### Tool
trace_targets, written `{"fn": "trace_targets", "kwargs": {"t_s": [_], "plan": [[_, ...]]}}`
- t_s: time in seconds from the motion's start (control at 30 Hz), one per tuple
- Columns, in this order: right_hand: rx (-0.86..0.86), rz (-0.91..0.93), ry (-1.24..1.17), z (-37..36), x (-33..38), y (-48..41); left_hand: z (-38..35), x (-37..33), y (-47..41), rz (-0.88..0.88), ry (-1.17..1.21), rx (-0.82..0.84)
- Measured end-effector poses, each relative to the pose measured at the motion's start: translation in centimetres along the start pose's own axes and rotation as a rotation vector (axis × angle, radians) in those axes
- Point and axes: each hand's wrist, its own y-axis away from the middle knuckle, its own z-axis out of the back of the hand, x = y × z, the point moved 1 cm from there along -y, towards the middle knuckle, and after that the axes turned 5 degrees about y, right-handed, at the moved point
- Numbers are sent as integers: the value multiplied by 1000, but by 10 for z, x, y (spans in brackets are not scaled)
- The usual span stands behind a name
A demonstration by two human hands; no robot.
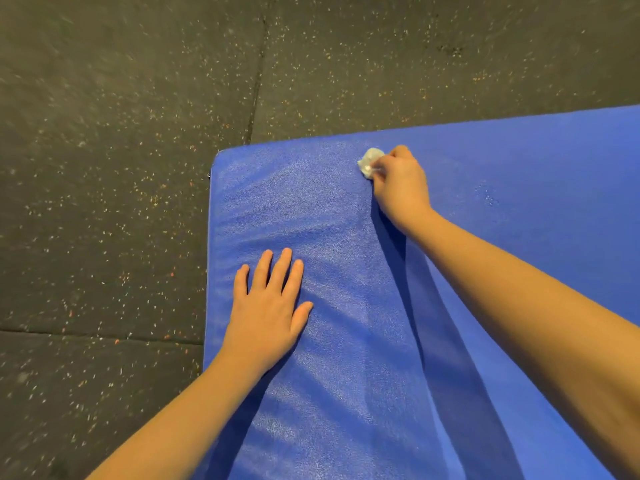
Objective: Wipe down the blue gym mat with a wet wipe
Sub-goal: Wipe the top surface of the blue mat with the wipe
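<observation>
Blue gym mat (485,202) fills the lower right of the frame, with its rounded corner at centre left. The surface is pebbled, with shallow wrinkles and a pale sheen down the middle band.

Wet wipe (370,161): a small white wad on the mat, upper middle of the frame, near the mat's far edge. My right grip (401,183) is curled round it, fingertips pinching the wad against the mat. The forearm comes in from the right edge and throws a dark shadow across the mat.

My left grip (268,306) lies flat, palm down, lower centre near the mat's left edge. Its fingers are straight and slightly spread, holding nothing, well apart from the wipe.

Floor (121,133): dark rubber tiles flecked with pale and orange specks, upper and left of frame. One seam (258,81) runs down towards the mat's corner.
</observation>
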Motion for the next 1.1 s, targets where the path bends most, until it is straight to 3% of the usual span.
{"fn": "trace_targets", "kwargs": {"t_s": [0.13, 0.3, 0.47, 0.63, 0.7, 0.77, 0.83, 1.0, 1.1], "plan": [[144, 211, 79, 5, 4, -7, 7, 10, -13, -59, 23, -10], [24, -133, 168, 14, -16, -38, 13, 15, -25, -64, 45, 27], [123, 250, 155, 7, -9, -26, 15, 15, -27, -74, 13, 24], [20, -155, 250, 23, -37, -49, 18, 8, -25, -30, 33, 74], [39, -70, 170, 12, -15, -45, 19, 6, -25, -7, 44, 99], [123, 148, 107, 3, 7, -39, 21, 4, -27, 10, 46, 105], [177, 279, 166, 7, 10, -45, 23, 2, -29, 22, 41, 121], [118, -9, 376, 22, -6, -68, 30, 1, -34, 16, -4, 136], [150, 106, 236, 9, 15, -57, 32, -2, -36, 21, -30, 168]]}}
